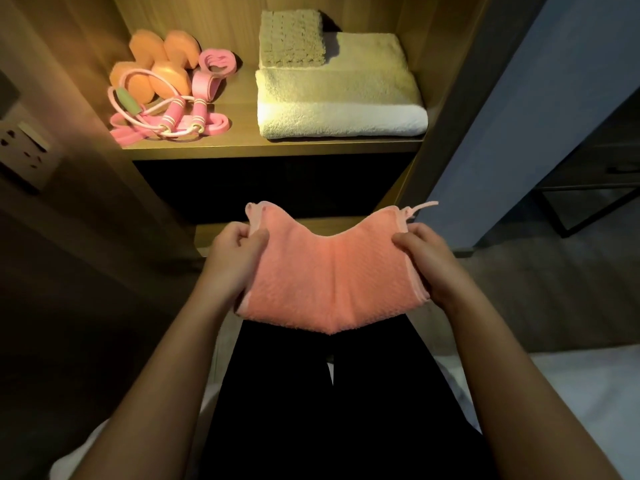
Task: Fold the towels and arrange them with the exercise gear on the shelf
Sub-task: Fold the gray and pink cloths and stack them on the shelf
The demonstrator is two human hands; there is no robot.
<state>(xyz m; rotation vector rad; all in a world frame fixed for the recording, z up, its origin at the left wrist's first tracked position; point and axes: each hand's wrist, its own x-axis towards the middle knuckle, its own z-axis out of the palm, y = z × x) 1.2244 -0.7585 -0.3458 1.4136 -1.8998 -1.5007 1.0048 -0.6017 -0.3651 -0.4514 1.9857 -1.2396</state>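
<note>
A small pink towel [329, 275] hangs folded between my hands above my lap, sagging in the middle. My left hand [230, 258] grips its left edge and my right hand [427, 261] grips its right edge, where a hanging loop sticks out. On the lit wooden shelf [270, 147] lies a large folded white towel [339, 102] with a smaller folded beige towel [292, 39] on top. Left of them sit orange dumbbells [156, 71], a pink hand grip [218, 64], a pink jump rope [180, 116] and a pink resistance band [135, 133].
A dark compartment [270, 188] opens below the lit shelf, with a lower wooden ledge [214, 237] just past my hands. A wall socket [24, 147] is on the left panel. A dark metal-framed unit [588, 188] stands at the right. My legs in black trousers [329, 410] fill the foreground.
</note>
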